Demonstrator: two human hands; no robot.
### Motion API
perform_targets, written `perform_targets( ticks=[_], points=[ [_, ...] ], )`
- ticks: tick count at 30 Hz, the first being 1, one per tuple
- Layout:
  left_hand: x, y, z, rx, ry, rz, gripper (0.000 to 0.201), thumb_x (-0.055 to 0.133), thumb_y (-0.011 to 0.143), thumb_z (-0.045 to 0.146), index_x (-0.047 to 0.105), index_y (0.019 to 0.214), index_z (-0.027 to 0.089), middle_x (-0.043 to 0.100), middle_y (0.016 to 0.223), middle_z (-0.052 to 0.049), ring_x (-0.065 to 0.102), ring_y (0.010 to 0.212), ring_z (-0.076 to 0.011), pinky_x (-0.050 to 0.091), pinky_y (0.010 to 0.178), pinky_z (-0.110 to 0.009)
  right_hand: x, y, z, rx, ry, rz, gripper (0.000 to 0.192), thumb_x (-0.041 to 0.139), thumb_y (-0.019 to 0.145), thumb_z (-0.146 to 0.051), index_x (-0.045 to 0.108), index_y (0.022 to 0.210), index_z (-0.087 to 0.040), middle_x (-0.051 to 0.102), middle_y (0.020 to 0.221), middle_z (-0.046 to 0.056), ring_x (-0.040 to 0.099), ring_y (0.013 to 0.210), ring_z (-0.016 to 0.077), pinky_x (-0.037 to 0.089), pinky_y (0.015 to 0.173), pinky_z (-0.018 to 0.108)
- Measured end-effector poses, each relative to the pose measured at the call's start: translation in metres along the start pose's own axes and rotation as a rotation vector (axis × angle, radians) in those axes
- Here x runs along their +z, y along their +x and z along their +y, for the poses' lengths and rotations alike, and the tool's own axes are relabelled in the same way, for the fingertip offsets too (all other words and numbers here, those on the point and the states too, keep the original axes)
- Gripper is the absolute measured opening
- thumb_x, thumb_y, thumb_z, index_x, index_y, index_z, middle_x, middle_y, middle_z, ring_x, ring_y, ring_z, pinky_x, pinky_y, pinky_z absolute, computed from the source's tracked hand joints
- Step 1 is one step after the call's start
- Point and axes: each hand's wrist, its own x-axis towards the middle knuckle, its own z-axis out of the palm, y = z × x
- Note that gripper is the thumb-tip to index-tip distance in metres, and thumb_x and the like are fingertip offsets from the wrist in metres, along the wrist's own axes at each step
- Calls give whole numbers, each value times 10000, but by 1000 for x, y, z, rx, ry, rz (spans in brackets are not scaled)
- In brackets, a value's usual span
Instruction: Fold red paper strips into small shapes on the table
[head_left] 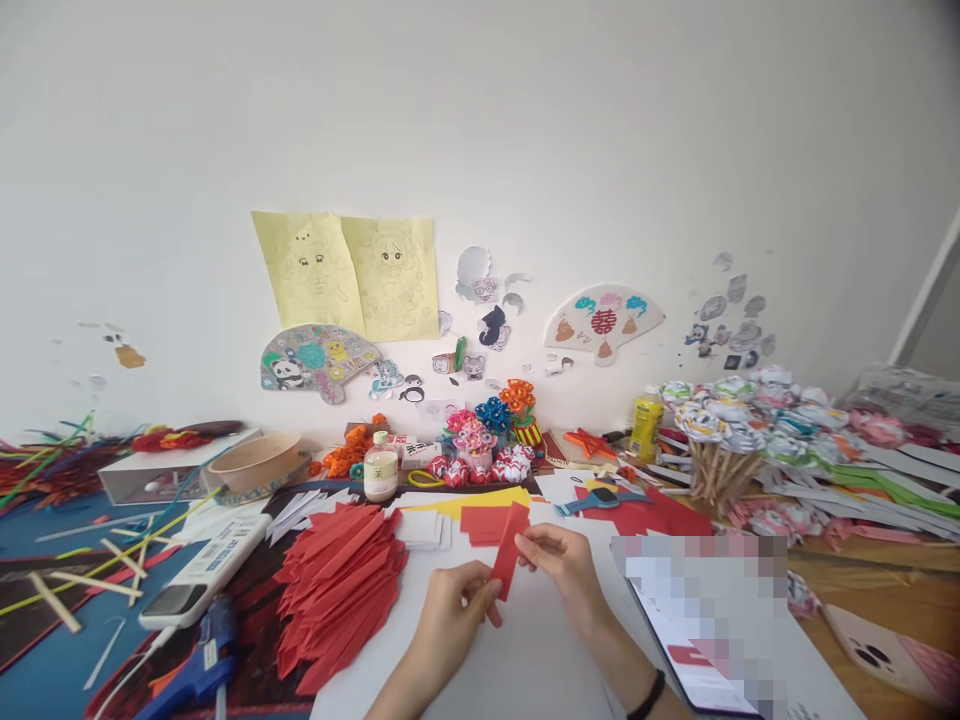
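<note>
Seemingly to steady it, I see the left hand [452, 605] pinching the strip [511, 550] low, the right hand [561, 568] its edge.

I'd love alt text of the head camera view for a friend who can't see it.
A person's left hand and right hand hold a red paper strip over a white surface. A pile of red pieces lies to the left; behind are a bottle and colourful flowers, with yellow drawings on the wall above.
</note>
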Motion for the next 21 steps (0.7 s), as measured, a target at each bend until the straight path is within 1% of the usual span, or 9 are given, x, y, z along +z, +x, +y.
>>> perform_targets(
  ticks=[2, 4, 7, 9, 12, 14, 16, 18, 21],
  points=[
    [-1, 0, 0, 6, 18, 1, 313, 478, 883, 334, 633, 672, 161, 679, 562, -11, 537, 555, -133, 385, 586, -195, -1, 1, -1, -1, 0, -6, 285, 749, 696, -398, 654, 697, -129, 623, 566, 29, 538, 552, 147, 426, 569, 270],
    [-2, 0, 0, 10, 32, -29, 339, 458, 895, 348, 628, 670, 161, 657, 530, -4, 510, 527, -126, 363, 561, -196, -1, 2, -1, -3, -8, -27, 288, 753, 689, -401, 655, 692, -130, 621, 557, 27, 542, 542, 147, 426, 558, 268],
    [-4, 1, -2, 37, 71, -59, 432, 401, 920, 388, 583, 603, 158, 607, 522, 2, 462, 508, -111, 322, 534, -201, 0, 3, 0, 28, -27, -90, 290, 764, 671, -399, 660, 674, -128, 620, 545, 25, 551, 525, 146, 426, 538, 263],
    [-4, 2, -4, 59, 91, -21, 456, 376, 929, 406, 546, 588, 155, 561, 550, 9, 431, 531, -106, 298, 531, -205, 1, 3, 2, 63, -28, -171, 292, 770, 661, -397, 665, 665, -125, 623, 546, 27, 561, 521, 146, 427, 527, 258],
    [-3, 2, -7, 58, 70, 53, 403, 398, 919, 412, 485, 615, 162, 458, 562, 33, 361, 546, -103, 269, 520, -209, 3, 2, 7, 110, -9, -290, 306, 779, 645, -405, 667, 656, -119, 630, 548, 32, 576, 514, 149, 439, 521, 260],
    [-3, 1, -9, 61, 60, 75, 393, 416, 911, 412, 424, 602, 171, 385, 553, 47, 314, 542, -99, 246, 510, -213, 4, 3, 10, 131, 4, -323, 318, 788, 630, -410, 665, 655, -117, 640, 552, 37, 579, 504, 147, 446, 516, 261],
    [-3, 1, -10, 66, 59, 71, 401, 421, 907, 420, 384, 591, 176, 337, 550, 54, 285, 541, -97, 224, 503, -218, 3, 4, 12, 137, 11, -332, 324, 795, 621, -411, 666, 660, -115, 646, 558, 39, 578, 498, 142, 446, 507, 256],
    [-3, 2, -9, 55, 51, 65, 406, 414, 909, 427, 382, 591, 176, 333, 555, 53, 292, 546, -97, 228, 507, -217, 2, 5, 12, 135, 7, -352, 326, 794, 625, -412, 676, 667, -111, 643, 558, 38, 579, 498, 139, 441, 499, 248],
    [-2, 3, -7, 20, 28, 79, 392, 424, 904, 424, 399, 601, 176, 378, 561, 46, 332, 551, -101, 253, 514, -212, 1, 4, 10, 137, -16, -419, 319, 781, 650, -407, 700, 695, -101, 643, 562, 40, 581, 502, 133, 431, 496, 237]
  ],
)
